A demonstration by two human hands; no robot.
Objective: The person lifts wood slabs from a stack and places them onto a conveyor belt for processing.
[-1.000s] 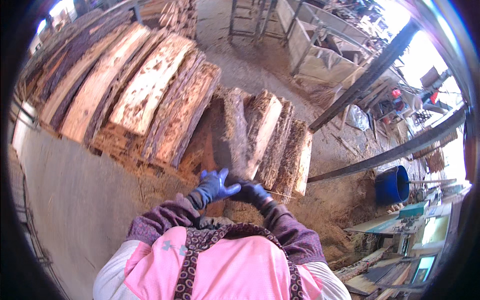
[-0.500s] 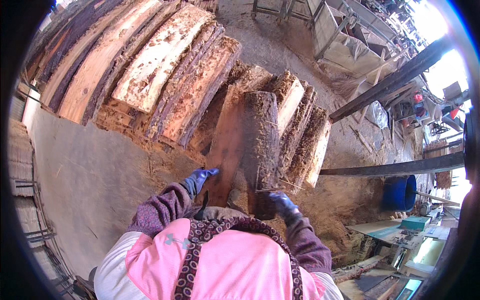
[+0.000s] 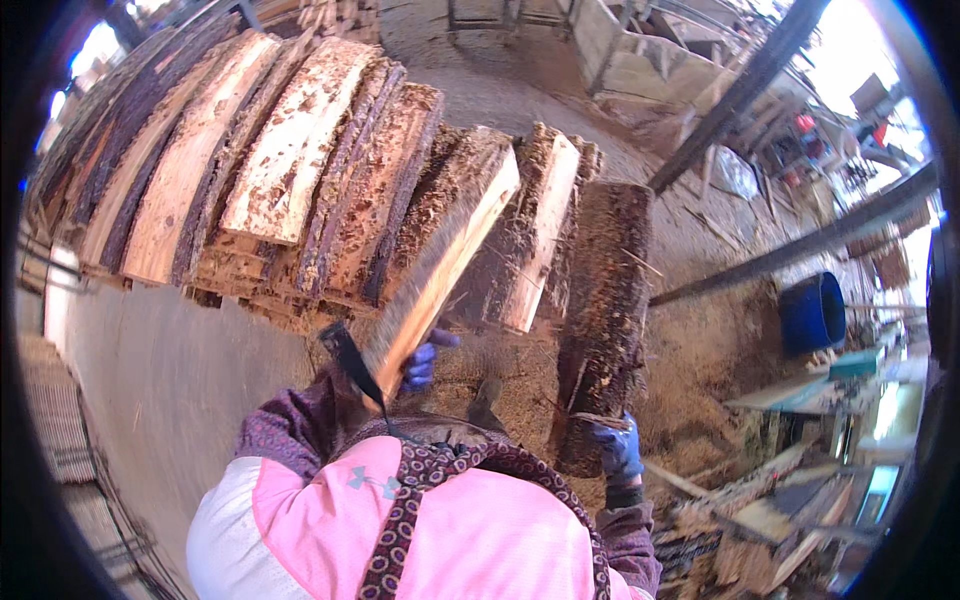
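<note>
My left hand [image 3: 425, 366], in a blue-purple glove, is closed on a rough wood slab [image 3: 450, 265]. The slab stands tipped on its edge, pale sawn edge up, and slants from my left side to the far right; its bark face is smeared by motion. My right hand [image 3: 618, 447], in the same kind of glove, grips the near end of a dark bark-covered slab [image 3: 605, 300]. That slab lies lengthwise away from me, right of the others. Between the two, a pale-edged slab [image 3: 543, 235] rests on the pile. A dark strap-like thing [image 3: 352, 362] hangs by my left arm.
A stack of bark-edged slabs [image 3: 300, 140] spreads across the far left. Dark beams [image 3: 790, 240] cross on the right, with a blue barrel [image 3: 812, 312] beyond. Sawdust and chips cover the floor [image 3: 690, 390]. Scrap boards [image 3: 790, 500] lie at the lower right.
The left slab has tipped from lying flat onto its edge, with my left hand now round it. The bark-covered slab has moved right with my right hand. The view has shifted slightly.
</note>
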